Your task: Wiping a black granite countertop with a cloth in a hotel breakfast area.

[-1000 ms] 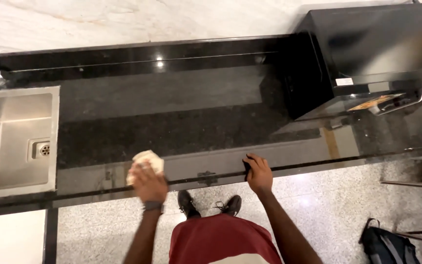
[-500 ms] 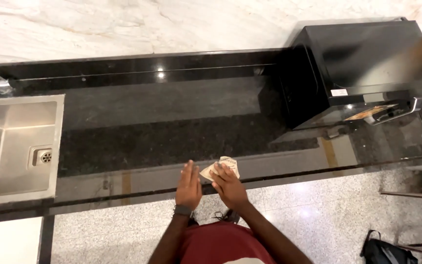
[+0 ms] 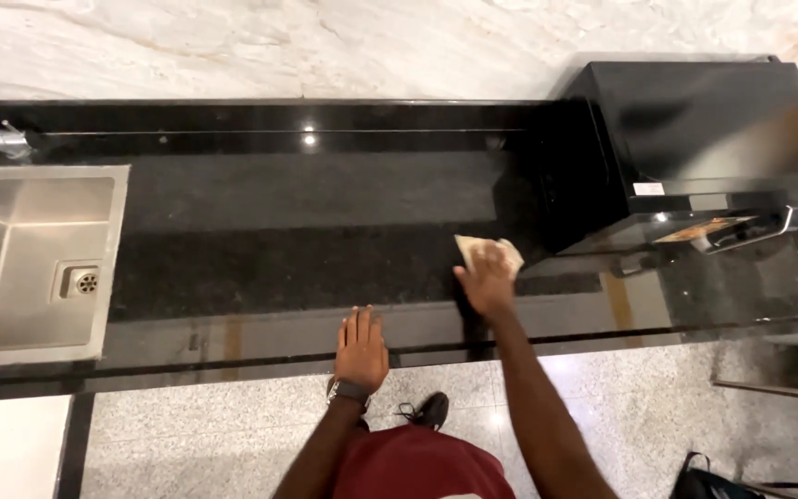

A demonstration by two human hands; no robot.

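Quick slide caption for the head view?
Right hand presses cloth on black countertop; left hand rests flat at its edge.

The person wears a dark red garment and black shoes. Both forearms are bare, without sleeves. A dark wristband sits on the left wrist, just behind the left hand.
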